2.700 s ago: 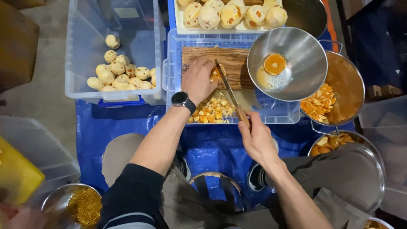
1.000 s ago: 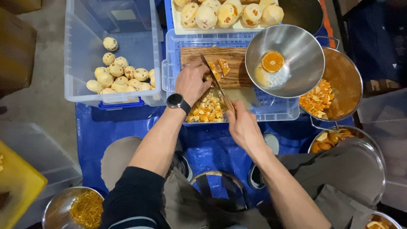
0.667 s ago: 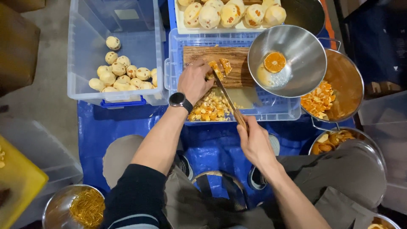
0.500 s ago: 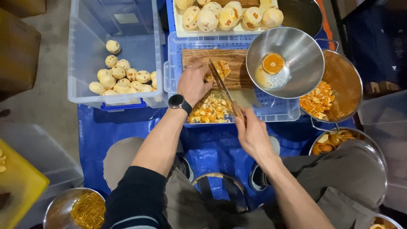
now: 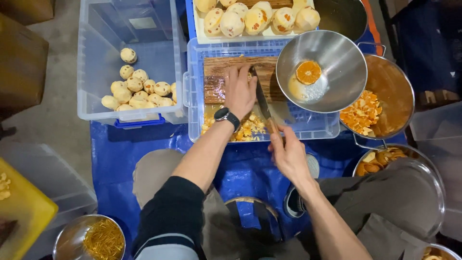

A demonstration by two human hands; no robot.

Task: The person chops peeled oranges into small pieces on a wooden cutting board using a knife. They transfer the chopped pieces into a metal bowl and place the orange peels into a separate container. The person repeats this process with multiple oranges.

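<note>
Blue tarp point(image 5: 120, 149) covers the floor under clear crates. Peeled fruit point(image 5: 137, 91) lies left of the left hand point(image 5: 239, 91), which presses flat on the wooden board point(image 5: 214, 79). Just right, the right hand point(image 5: 288, 154) grips a knife point(image 5: 262, 98) across the board, beside a steel bowl point(image 5: 337, 53).

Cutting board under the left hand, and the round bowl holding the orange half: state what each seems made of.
The brown rectangular cutting board under the left hand looks like unpolished wood: streaky grain, matte surface. The round silver bowl holding the orange half looks like metal, probably stainless steel: smooth grey sheen with soft reflections.
</note>
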